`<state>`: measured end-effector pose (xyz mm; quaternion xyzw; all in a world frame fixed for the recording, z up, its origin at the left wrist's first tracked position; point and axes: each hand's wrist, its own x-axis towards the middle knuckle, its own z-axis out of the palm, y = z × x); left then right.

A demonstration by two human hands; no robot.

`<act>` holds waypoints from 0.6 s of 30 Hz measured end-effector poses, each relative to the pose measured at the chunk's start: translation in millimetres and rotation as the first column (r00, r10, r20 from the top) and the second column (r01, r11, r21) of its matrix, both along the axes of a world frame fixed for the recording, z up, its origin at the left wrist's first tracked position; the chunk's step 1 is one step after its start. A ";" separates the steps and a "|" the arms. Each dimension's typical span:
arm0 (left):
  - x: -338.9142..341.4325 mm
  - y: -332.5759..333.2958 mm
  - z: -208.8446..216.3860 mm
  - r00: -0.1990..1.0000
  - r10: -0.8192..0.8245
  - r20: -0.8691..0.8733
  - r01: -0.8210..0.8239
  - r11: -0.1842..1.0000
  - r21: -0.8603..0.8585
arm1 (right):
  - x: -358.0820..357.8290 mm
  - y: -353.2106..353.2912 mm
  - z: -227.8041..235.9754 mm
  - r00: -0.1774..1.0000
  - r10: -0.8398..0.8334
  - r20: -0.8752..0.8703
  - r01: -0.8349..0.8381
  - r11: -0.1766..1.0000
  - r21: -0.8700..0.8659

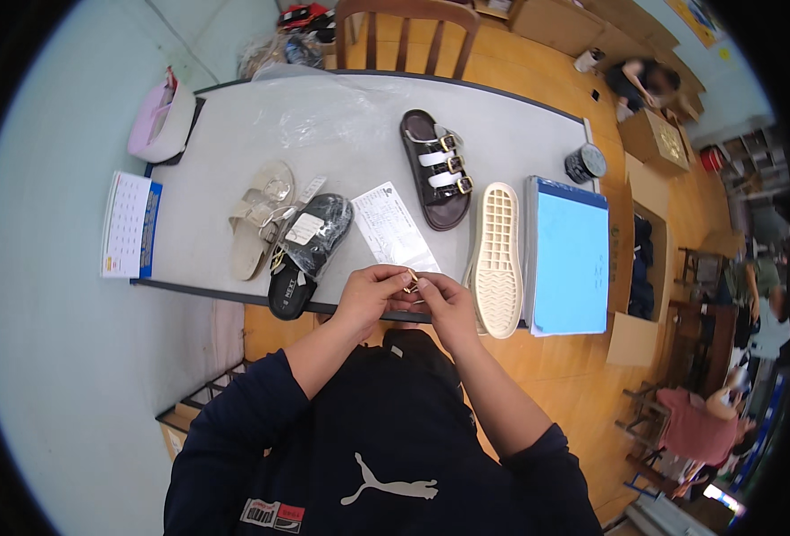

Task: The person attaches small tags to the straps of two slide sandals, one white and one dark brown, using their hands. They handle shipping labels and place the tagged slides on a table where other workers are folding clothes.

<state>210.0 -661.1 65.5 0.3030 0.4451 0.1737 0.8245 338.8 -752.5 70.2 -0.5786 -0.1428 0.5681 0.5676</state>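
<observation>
At the table's near edge, my left hand [371,293] and my right hand [446,305] meet, fingertips pinched together on a small gold-coloured buckle [412,282]. Its lower part is hidden by my fingers. Just beyond them lies a white printed slip [389,221]. A dark brown sandal [448,213] with white straps and gold buckles rests farther back. Right of my right hand is a cream shoe sole [499,263], tread side up. To the left, a black sandal [289,291] partly wrapped in clear plastic overlaps a beige sandal [248,255].
Blue folders [572,259] are stacked at the table's right end, with a dark round container [584,164] behind. Clear plastic [323,112] covers the far left. A desk calendar [129,225] stands at the left edge. Other people sit among cartons [654,143] and benches on the right.
</observation>
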 end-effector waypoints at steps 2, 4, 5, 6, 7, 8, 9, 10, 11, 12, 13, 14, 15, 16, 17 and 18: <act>-0.8 3.4 0.0 0.998 -0.052 -0.021 0.053 0.998 0.046 | -6.3 -0.3 1.2 0.997 -0.038 0.060 0.040 0.998 -0.043; -2.8 8.6 -1.2 0.992 -0.120 -0.039 0.123 0.988 0.089 | -11.3 2.1 -1.9 0.990 -0.043 0.135 0.054 0.996 -0.078; -3.9 11.8 -2.0 0.986 -0.155 -0.052 0.160 0.981 0.106 | -15.9 2.6 -4.7 0.987 -0.112 0.114 0.119 0.991 -0.055; -4.6 14.8 -3.1 0.981 -0.190 -0.041 0.194 0.974 0.114 | -18.7 2.6 -7.7 0.983 -0.134 0.122 0.145 0.986 -0.077; -6.4 17.4 -4.1 0.972 -0.230 -0.043 0.233 0.966 0.112 | -22.2 1.8 -10.9 0.981 -0.152 0.118 0.164 0.981 -0.102; -8.2 20.4 -5.6 0.965 -0.258 -0.052 0.262 0.960 0.095 | -25.4 1.1 -14.3 0.980 -0.168 0.111 0.181 0.975 -0.127; -9.7 21.7 -8.0 0.953 -0.291 -0.087 0.301 0.944 0.138 | -29.7 0.5 -18.2 0.972 -0.184 0.149 0.199 0.975 -0.096; -11.8 23.3 -11.6 0.936 -0.340 -0.095 0.352 0.921 0.169 | -32.5 -0.6 -21.9 0.965 -0.191 0.180 0.213 0.970 -0.116; -14.1 24.3 -16.3 0.922 -0.371 -0.114 0.386 0.903 0.188 | -35.4 -0.8 -26.0 0.958 -0.201 0.203 0.230 0.965 -0.130; -18.1 25.9 -22.3 0.910 -0.396 -0.121 0.412 0.894 0.174 | -37.5 -0.9 -29.7 0.961 -0.203 0.189 0.237 0.955 -0.178; -22.1 26.3 -29.6 0.892 -0.418 -0.170 0.448 0.865 0.227 | -37.0 0.2 -33.3 0.950 -0.260 0.174 0.289 0.942 -0.170; -27.6 30.1 -38.4 0.852 -0.426 -0.305 0.519 0.768 0.376 | -35.5 0.6 -36.1 0.926 -0.333 0.178 0.351 0.932 -0.086; -34.9 33.0 -47.9 0.807 -0.420 -0.415 0.586 0.656 0.475 | -33.2 -0.8 -37.5 0.906 -0.398 0.143 0.410 0.910 -0.067; -44.1 33.8 -57.0 0.772 -0.402 -0.492 0.634 0.538 0.555 | -32.0 -4.7 -37.1 0.870 -0.479 0.115 0.489 0.868 -0.083; -54.9 36.7 -64.9 0.764 -0.327 -0.556 0.645 0.413 0.643 | -29.2 -8.4 -34.9 0.855 -0.502 0.130 0.511 0.859 -0.041; -67.6 40.0 -70.7 0.776 -0.279 -0.565 0.629 0.414 0.658 | -30.2 -12.8 -31.9 0.883 -0.463 0.075 0.467 0.883 -0.051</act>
